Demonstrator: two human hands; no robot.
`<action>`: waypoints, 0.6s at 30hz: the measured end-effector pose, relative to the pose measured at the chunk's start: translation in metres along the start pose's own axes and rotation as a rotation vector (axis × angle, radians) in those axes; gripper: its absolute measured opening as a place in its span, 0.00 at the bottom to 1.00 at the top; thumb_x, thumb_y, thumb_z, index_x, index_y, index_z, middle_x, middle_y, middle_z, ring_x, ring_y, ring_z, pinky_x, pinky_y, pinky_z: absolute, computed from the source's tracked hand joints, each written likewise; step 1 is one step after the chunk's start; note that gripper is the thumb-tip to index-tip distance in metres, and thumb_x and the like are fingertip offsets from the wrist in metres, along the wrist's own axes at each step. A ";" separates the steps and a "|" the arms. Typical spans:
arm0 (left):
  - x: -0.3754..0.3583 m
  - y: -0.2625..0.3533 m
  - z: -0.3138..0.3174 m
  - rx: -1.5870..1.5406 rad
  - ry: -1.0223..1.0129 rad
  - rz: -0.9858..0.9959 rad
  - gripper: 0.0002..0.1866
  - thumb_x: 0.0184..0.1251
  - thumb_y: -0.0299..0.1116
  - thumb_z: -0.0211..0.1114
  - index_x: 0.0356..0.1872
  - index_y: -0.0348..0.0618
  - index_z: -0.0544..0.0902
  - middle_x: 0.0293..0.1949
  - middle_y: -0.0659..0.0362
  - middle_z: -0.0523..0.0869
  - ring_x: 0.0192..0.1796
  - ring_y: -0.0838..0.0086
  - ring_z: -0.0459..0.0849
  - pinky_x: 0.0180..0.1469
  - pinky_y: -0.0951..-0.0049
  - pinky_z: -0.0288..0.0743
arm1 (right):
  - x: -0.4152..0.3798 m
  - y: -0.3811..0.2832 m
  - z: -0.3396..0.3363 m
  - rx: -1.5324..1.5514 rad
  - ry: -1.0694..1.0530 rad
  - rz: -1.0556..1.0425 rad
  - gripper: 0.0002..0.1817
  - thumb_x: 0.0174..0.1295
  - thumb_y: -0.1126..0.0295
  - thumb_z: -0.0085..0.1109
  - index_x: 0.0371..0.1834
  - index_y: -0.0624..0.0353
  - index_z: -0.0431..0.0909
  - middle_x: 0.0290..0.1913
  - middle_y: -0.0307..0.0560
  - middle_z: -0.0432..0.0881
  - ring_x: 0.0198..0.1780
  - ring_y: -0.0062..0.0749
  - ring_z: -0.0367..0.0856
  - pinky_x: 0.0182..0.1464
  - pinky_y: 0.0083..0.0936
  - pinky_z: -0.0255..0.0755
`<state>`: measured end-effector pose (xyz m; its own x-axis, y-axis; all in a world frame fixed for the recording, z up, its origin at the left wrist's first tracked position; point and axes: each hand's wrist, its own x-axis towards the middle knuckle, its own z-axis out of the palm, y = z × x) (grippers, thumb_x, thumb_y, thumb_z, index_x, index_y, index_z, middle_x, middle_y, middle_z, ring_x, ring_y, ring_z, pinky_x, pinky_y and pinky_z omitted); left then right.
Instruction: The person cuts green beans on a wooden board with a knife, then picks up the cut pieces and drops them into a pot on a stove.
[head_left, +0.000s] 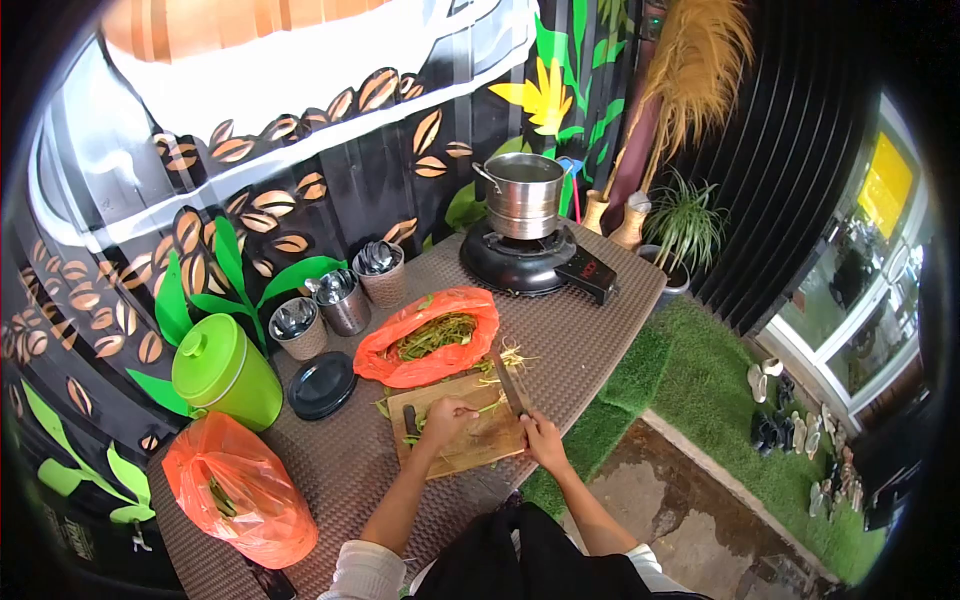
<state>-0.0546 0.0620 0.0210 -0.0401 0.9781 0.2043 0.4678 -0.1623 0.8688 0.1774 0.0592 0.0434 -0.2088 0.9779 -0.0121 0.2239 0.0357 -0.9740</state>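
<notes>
My left hand (447,418) is closed over the wooden cutting board (470,456), pinching a thin green stem (489,406) that points toward the knife. In my right hand (543,440), at the board's right side, is a knife (509,387) with its blade pointing away from me. Pale, stringy root ends (514,356) lie just past the blade, beyond the board. Bits of green sit on the board's left part beside a dark handle-like piece (409,420). Behind the board, an opened orange plastic bag (374,362) holds a heap of green stems (436,336).
A tied orange bag (235,490), lime-green lidded bucket (228,372) and black round lid (321,386) stand left on the brown woven table (355,455). Several cutlery holders (345,305) line the wall side. A steel pot (525,200) sits on a black burner (515,262) at the far end.
</notes>
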 end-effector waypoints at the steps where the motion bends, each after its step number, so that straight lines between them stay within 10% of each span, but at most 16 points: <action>1: -0.003 -0.005 0.006 -0.004 -0.008 0.004 0.12 0.50 0.34 0.74 0.33 0.39 0.87 0.28 0.52 0.82 0.32 0.65 0.80 0.36 0.67 0.73 | -0.008 0.006 -0.002 -0.074 -0.001 -0.015 0.15 0.71 0.60 0.47 0.38 0.62 0.76 0.14 0.38 0.71 0.12 0.21 0.68 0.16 0.21 0.61; 5: -0.015 -0.009 0.020 0.144 0.100 0.070 0.12 0.48 0.35 0.74 0.33 0.41 0.88 0.30 0.53 0.84 0.38 0.62 0.79 0.43 0.64 0.72 | -0.039 0.016 -0.011 -0.249 0.001 -0.051 0.16 0.70 0.61 0.48 0.40 0.65 0.75 0.15 0.45 0.74 0.16 0.27 0.74 0.21 0.28 0.66; 10: -0.024 -0.013 0.027 0.204 0.105 0.058 0.10 0.48 0.35 0.73 0.32 0.45 0.89 0.33 0.57 0.86 0.45 0.61 0.78 0.53 0.62 0.67 | -0.068 0.004 -0.014 -0.442 -0.066 -0.067 0.15 0.69 0.61 0.49 0.46 0.64 0.72 0.24 0.63 0.80 0.33 0.60 0.81 0.33 0.48 0.71; 18: -0.031 -0.015 0.030 0.234 0.134 0.009 0.07 0.48 0.38 0.73 0.29 0.51 0.90 0.35 0.63 0.86 0.47 0.66 0.78 0.53 0.63 0.63 | -0.092 0.000 -0.009 -0.669 -0.092 0.013 0.17 0.69 0.59 0.47 0.47 0.64 0.70 0.28 0.67 0.80 0.34 0.64 0.80 0.37 0.54 0.73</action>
<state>-0.0337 0.0385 -0.0123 -0.1438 0.9483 0.2829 0.6598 -0.1212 0.7416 0.2052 -0.0286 0.0469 -0.2752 0.9588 -0.0709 0.7622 0.1727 -0.6239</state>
